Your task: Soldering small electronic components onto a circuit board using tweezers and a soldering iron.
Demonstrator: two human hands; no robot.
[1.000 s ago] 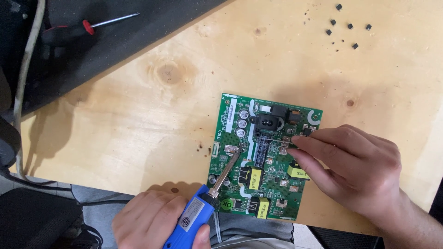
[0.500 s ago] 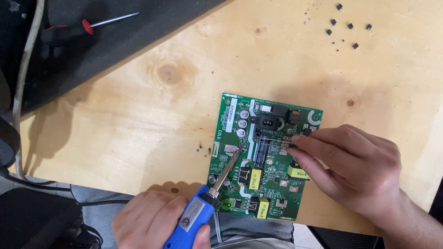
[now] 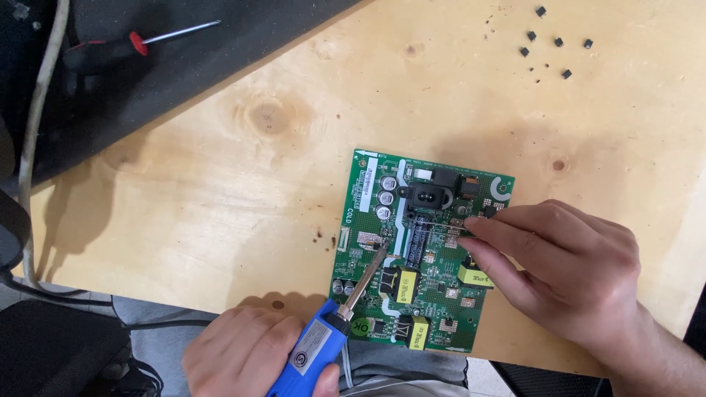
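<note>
Circuit board (image 3: 423, 250): flat on tabletop (image 3: 220, 220), near edge | Left hand (image 3: 254, 356): clamped on blue soldering iron (image 3: 334, 327), tip at board's left-centre | Right hand (image 3: 566, 268): fingertips pinched together on a small part, right side | Risk: a slipping tip could bridge neighbouring joints.

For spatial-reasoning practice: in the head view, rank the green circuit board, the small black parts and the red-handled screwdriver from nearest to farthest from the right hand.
1. Green circuit board: under the right hand.
2. Small black parts: tabletop, upper right.
3. Red-handled screwdriver: black mat, far upper left.
</note>
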